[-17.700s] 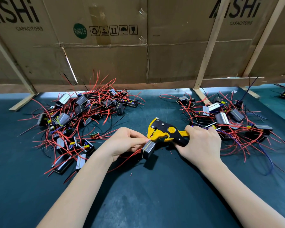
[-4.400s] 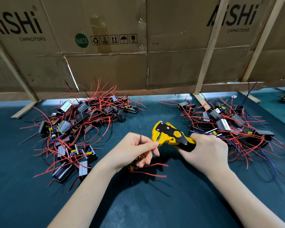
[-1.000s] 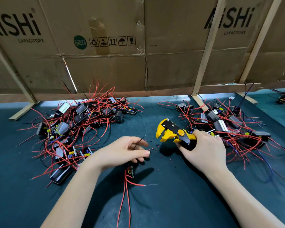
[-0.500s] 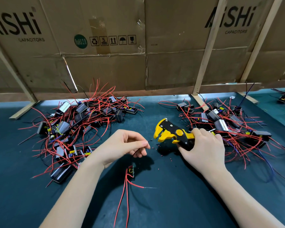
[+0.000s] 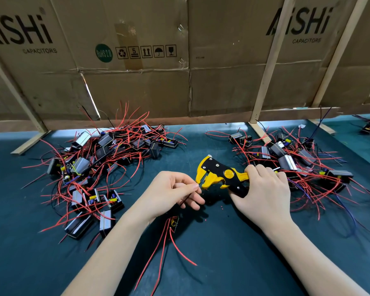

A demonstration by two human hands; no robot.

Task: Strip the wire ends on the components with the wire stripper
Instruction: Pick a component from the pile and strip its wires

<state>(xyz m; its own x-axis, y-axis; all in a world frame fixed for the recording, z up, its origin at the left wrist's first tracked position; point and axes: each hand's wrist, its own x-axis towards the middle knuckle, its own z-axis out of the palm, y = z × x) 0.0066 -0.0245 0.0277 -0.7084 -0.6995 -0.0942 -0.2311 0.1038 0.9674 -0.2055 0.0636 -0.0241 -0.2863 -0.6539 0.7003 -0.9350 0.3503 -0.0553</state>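
Two heaps of components (image 5: 107, 167) flanked the dark mat (image 5: 233, 263). Right hand (image 5: 265, 195) gripped the wire stripper (image 5: 220, 175) handles; left hand (image 5: 171, 193) pinched a black wire (image 5: 185, 199) at its mouth, its component (image 5: 174, 223) dangling below.

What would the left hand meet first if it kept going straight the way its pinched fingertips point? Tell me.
Most likely the open mouth of the wire stripper, held by the right hand. The left hand pinches a thin black wire pointing at it; depth is hard to judge.
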